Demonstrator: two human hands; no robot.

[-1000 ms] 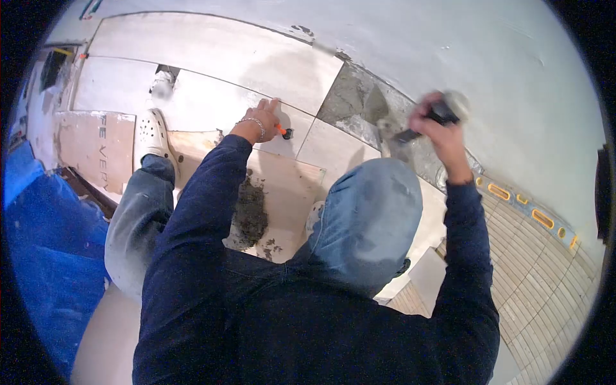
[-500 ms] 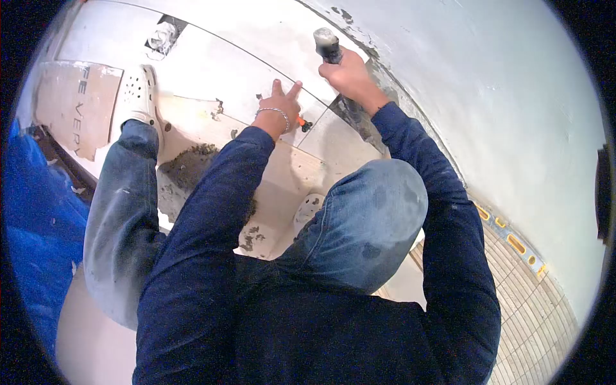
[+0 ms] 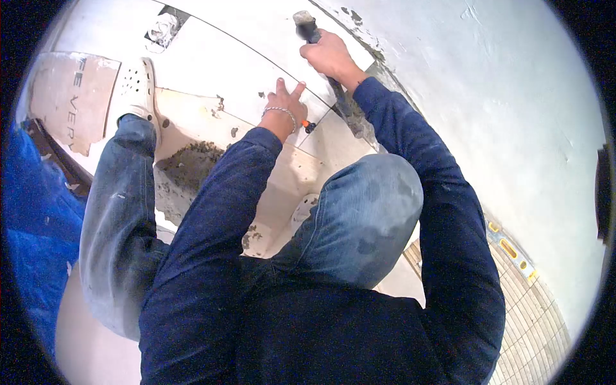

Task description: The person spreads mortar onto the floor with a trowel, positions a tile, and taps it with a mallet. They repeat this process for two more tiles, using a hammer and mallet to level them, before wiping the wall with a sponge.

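Black tool, pale end, in right grip

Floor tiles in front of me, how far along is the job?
Partly done, it seems. Large tiles look laid in rows, with your left hand on them. Your right hand holds a dark-handled tool. Left to cover, apparently, is the rough gray strip beside the wall, partly hidden by your right arm.

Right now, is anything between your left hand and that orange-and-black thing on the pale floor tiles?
Nothing visible is in the way: the small orange-and-black piece sits close beside the left hand on the pale floor tiles. I can't tell whether they touch.
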